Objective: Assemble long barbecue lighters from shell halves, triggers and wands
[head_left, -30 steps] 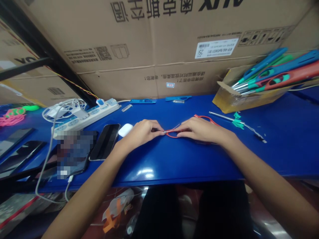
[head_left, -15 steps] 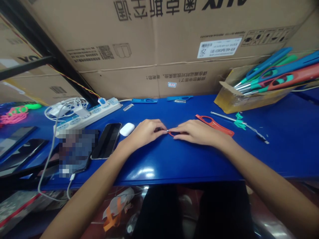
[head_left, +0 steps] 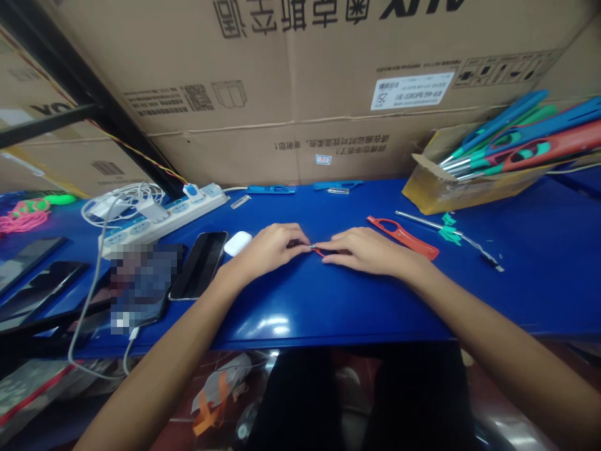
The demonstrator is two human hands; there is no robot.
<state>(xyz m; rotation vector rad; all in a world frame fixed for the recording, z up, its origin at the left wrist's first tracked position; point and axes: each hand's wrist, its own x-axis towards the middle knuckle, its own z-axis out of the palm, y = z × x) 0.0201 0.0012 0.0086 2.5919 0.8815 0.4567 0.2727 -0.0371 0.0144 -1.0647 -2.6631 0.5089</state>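
Note:
My left hand [head_left: 275,254] is closed in a pinch above the blue table, its fingertips on a small metal part [head_left: 312,247]. My right hand [head_left: 359,250] meets it from the other side, fingers closed over a red plastic piece [head_left: 320,252]; only a thin curved edge shows, and it looks like part of a lighter casing. Beyond my right hand lies an orange-red lighter casing half [head_left: 408,240] with a finger loop. Beside that are a thin metal lighter tube [head_left: 416,222] with wires and some small green plastic pieces [head_left: 451,234].
A cut-open carton [head_left: 446,194] of long lighters stands at the right. Blue casing pieces [head_left: 271,190] lie along the large cardboard box [head_left: 263,147]. Leftward are a white earbud case [head_left: 238,243], a phone [head_left: 200,265], a power strip [head_left: 176,216] and cables.
Both hands keep their grip, fingertips still together at the small metal part with only slight movement. The whole view has shifted a little; the things on the table lie as before.

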